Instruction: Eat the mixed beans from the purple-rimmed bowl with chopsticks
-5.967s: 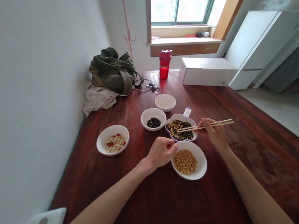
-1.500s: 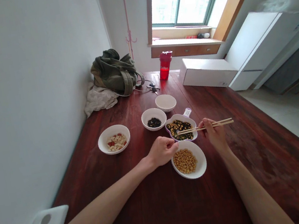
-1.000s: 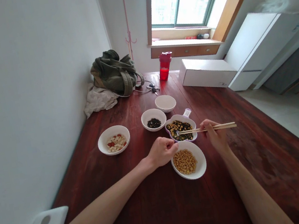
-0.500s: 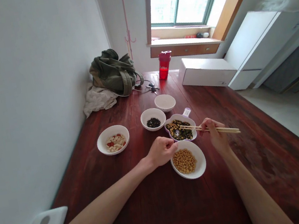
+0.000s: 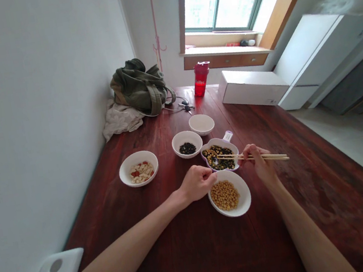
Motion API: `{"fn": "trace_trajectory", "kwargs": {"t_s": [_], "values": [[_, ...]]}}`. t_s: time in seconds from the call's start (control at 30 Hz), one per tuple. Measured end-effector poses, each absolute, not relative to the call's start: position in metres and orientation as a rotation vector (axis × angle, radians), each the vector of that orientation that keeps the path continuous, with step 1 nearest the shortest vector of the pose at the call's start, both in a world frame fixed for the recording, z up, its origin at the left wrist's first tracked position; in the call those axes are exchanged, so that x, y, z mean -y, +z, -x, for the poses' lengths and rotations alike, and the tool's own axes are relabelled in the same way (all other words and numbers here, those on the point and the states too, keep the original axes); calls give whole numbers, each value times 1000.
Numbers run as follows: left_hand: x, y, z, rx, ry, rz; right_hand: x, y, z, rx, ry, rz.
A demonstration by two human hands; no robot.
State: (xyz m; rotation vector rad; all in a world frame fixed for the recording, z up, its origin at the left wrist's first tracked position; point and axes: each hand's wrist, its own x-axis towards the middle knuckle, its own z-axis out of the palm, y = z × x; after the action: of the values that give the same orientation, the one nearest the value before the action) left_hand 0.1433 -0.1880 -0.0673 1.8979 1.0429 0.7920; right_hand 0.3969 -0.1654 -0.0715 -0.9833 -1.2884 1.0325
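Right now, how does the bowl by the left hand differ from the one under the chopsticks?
The near bowl is white with only yellow beans; the far bowl has a purple rim and mixed yellow and dark beans. The left hand touches the near bowl; chopsticks dip into the far bowl. Both hold beans.

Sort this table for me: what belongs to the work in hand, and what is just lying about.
In use: chopsticks in right hand, tips at mixed-bean dish; left hand curled at yellow-bean bowl; black-bean bowl, bowl of pale and red bits, empty bowl.
Lying about: green bag, cloth, keys, red bottle, white box.
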Motion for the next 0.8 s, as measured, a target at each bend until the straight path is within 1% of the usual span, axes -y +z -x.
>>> {"fn": "trace_trajectory", "kwargs": {"t_s": [0.33,0.8], "values": [[187,-68,-144,-1049,790,-1898,165,-69,-393,1239,1085,1019],[188,-67,-143,-1045,788,-1884,167,-66,-389,1242,971,1091]]}}
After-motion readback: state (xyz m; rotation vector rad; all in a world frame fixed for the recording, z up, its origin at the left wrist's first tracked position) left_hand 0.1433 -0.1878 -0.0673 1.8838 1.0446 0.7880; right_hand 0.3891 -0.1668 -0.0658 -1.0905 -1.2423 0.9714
